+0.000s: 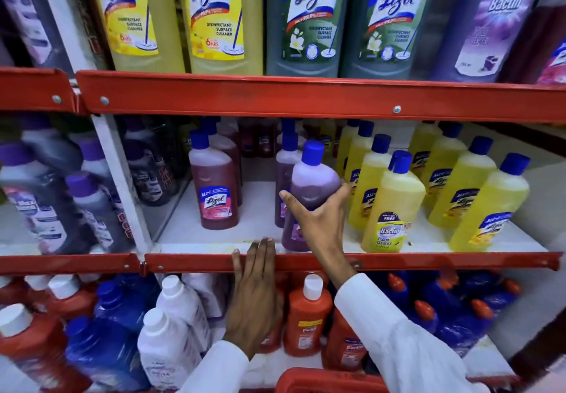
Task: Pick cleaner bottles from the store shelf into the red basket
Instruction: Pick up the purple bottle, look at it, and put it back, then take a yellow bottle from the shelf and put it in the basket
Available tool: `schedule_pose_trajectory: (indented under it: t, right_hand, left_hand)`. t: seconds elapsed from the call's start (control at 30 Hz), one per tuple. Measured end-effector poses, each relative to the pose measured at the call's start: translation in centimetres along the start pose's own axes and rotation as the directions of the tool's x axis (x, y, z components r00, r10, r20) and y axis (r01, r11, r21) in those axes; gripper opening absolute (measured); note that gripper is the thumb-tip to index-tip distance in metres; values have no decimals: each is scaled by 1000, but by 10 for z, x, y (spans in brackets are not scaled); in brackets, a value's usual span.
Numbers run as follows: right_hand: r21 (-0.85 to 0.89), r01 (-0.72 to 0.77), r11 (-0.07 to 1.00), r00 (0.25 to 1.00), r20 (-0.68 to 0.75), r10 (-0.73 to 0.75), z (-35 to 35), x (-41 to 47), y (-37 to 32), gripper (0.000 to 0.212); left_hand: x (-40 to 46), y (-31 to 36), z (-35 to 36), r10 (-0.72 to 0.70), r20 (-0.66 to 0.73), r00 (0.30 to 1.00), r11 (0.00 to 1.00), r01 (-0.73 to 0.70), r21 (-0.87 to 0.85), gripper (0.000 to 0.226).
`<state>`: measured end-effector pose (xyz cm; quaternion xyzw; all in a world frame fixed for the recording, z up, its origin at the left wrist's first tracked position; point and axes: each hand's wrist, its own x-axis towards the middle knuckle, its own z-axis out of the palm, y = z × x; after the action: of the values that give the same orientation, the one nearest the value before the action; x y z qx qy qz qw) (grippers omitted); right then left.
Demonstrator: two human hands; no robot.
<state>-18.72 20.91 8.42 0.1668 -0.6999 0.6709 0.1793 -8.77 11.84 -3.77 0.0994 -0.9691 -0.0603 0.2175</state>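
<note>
A: Right, from the left: the left hand (255, 294) lies flat and open against the middle shelf (306, 262) edge, holding nothing.

B: And the right hand (318, 218)?

A: Wrapped around the purple bottle (309, 190), which leans forward at the shelf front. The grip looks partial to me, so it could slip, or its base could knock the yellow Bactin bottle (389, 206) just beside it.

B: The basket?

A: Only the red basket (318, 380) rim shows at the bottom; I can't tell what's inside.
</note>
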Motion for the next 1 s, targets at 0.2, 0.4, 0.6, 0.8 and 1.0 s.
schedule_pose_trajectory:
  t: [0.2,0.4,0.6,0.8,1.0]
  right_hand:
    - [-76,-34,996,998,53,39,10,-4,13,92]
    - [-102,-28,994,994,106,39,13,-6,12,93]
    - [-104,-32,994,993,109,43,15,-7,12,95]
    - [-124,-44,991,990,130,60,7,-5,13,96]
    - [-154,10,988,985,173,17,-22,-15,19,96]
  left_hand:
    - [0,-1,-1,-5,19,1000,1000,5,7,96]
    - [1,1,-1,-12,22,1000,1000,12,-2,94]
    - [0,1,-2,-13,25,1000,1000,12,17,93]
    - [-1,6,-6,-39,20,999,999,39,29,93]
    - [0,17,-13,-113,-47,992,993,111,-32,79]
